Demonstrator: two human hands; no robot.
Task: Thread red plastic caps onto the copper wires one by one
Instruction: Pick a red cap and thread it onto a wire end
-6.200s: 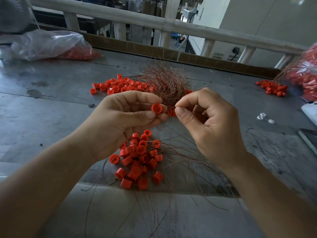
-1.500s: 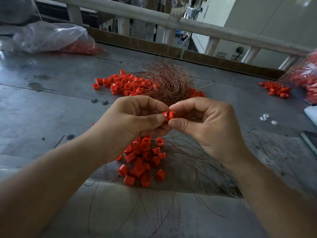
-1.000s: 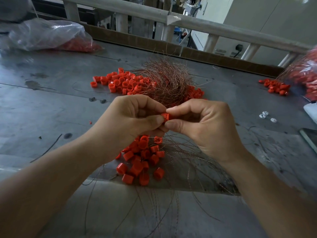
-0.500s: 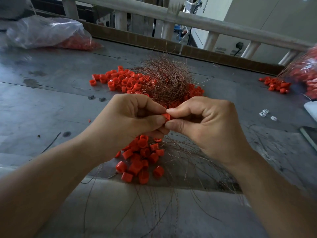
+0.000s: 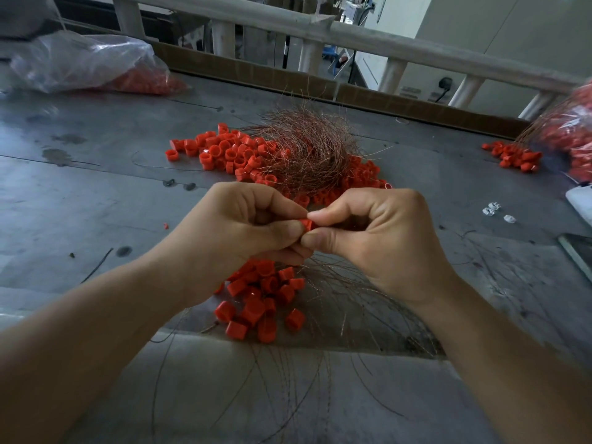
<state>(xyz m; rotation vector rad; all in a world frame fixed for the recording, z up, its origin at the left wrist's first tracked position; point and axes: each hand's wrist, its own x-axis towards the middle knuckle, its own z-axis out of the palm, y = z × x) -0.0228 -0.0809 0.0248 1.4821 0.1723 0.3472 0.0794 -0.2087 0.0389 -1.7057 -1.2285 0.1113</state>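
Above the tabletop point(image 5: 96, 203), the left hand point(image 5: 243, 229) and right hand point(image 5: 378, 238) meet, each grip pinching one red cap point(image 5: 307, 224) between thumb and forefinger.

Seemingly atop cap pile point(image 5: 224, 152): wire tangle point(image 5: 312, 149)

we see soft, dim daylight that comes from the far side, past the rail point(image 5: 416, 51). the grey table point(image 5: 80, 203) shines pale at the back. the shadow under the left hand point(image 5: 243, 229) and right hand point(image 5: 378, 238) is soft. the bag point(image 5: 573, 136) at the right edge is blurry, and the rail looks bent.
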